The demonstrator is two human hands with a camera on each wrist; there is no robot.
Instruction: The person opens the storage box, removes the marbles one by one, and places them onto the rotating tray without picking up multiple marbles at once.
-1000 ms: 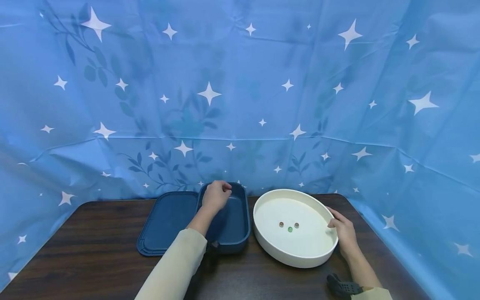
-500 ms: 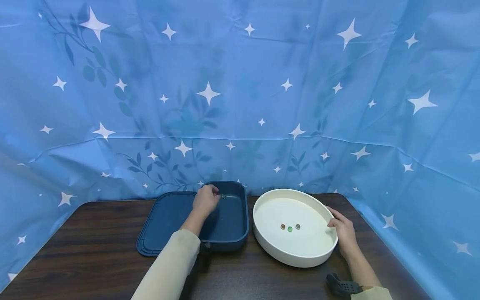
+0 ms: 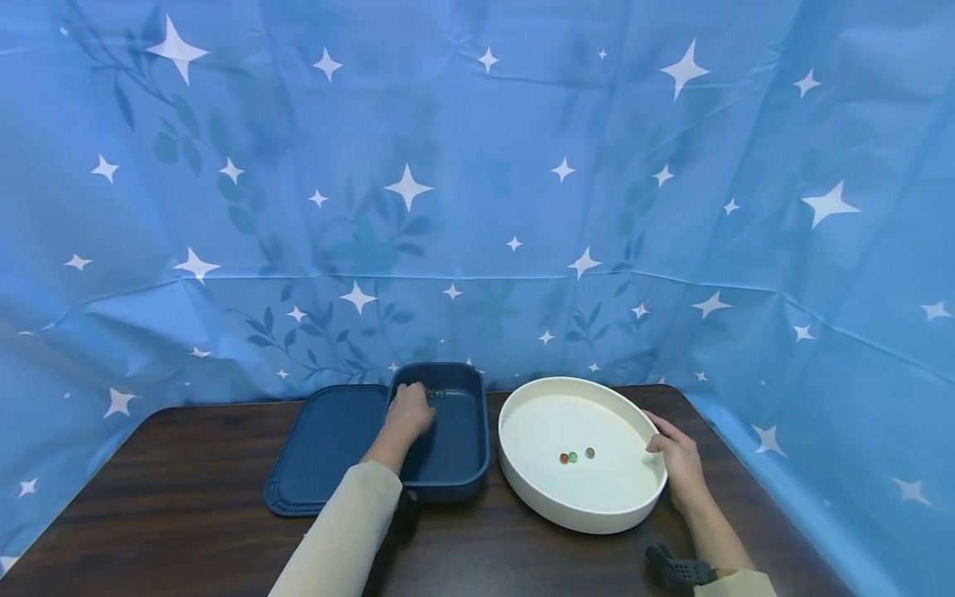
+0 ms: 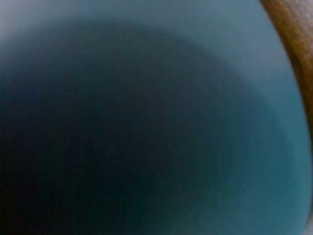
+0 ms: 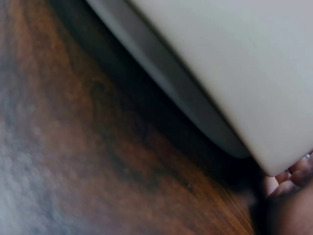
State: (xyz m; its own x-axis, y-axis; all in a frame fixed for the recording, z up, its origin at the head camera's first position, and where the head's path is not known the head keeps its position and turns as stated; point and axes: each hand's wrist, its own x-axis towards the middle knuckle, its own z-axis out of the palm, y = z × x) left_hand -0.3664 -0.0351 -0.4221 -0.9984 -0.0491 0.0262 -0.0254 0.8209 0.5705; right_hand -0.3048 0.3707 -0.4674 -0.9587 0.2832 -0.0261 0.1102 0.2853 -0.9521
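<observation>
My left hand (image 3: 409,412) reaches down into the deep blue box (image 3: 453,482), along its left side. Its fingertips are hidden behind the hand, so I cannot tell whether they hold anything. Small greenish marbles (image 3: 437,395) lie at the back of the box, just past the fingers. A blurred dark teal surface fills nearly all of the left wrist view. My right hand (image 3: 681,464) grips the right rim of a round white tray (image 3: 578,521), thumb on the inside, fingers on the outside. In the tray, a red marble (image 3: 564,458), a green marble (image 3: 573,457) and a greyish marble (image 3: 590,453) lie close together.
A flat blue lid (image 3: 322,448) lies left of the box on the dark wooden table (image 3: 186,489). Behind the table hangs a blue curtain (image 3: 477,207) with white stars. A dark strap (image 3: 675,570) is around the right wrist.
My left hand has drawn left and lower in the box, uncovering the marbles at its back. In the white tray the red marble has rolled right, up to the green one. The right hand keeps its grip.
</observation>
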